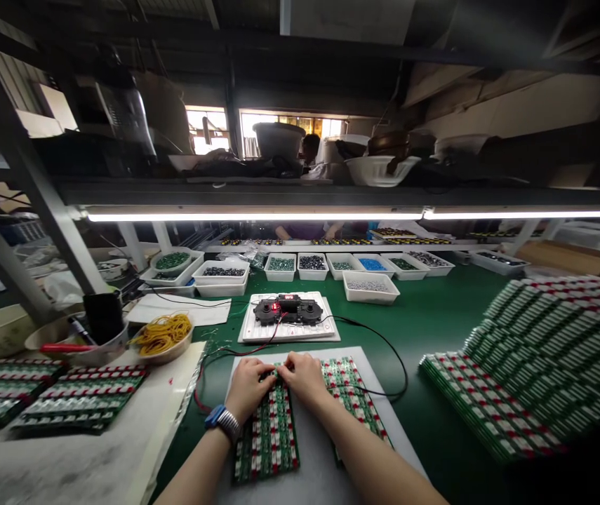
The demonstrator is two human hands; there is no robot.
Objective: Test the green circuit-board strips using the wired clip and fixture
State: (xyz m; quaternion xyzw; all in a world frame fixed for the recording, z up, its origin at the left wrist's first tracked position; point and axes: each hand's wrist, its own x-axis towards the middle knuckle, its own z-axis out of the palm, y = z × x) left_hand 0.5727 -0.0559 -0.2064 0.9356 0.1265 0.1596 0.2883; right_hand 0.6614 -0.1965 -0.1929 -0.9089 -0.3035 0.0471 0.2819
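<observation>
My left hand (250, 387) and my right hand (304, 379) meet at the far end of a green circuit board panel (267, 438) with rows of white and red parts. Both have their fingers bent and pinched close together over its top edge; whatever sits between the fingertips is hidden. A second panel (355, 396) lies partly under my right forearm. Behind the hands, a black device with a red lit display (288, 308) rests on a white tray (252, 333). Its red wire (201, 372) loops toward my left wrist, and a black wire (403, 365) curves back to my right hand.
Stacked circuit boards (557, 351) rise at the right, with more panels (86, 400) at the left. White bins of small parts (370, 286) line the back. A bowl of yellow rubber bands (165, 337) stands left. Beyond the light tube (257, 217), a person's arms show.
</observation>
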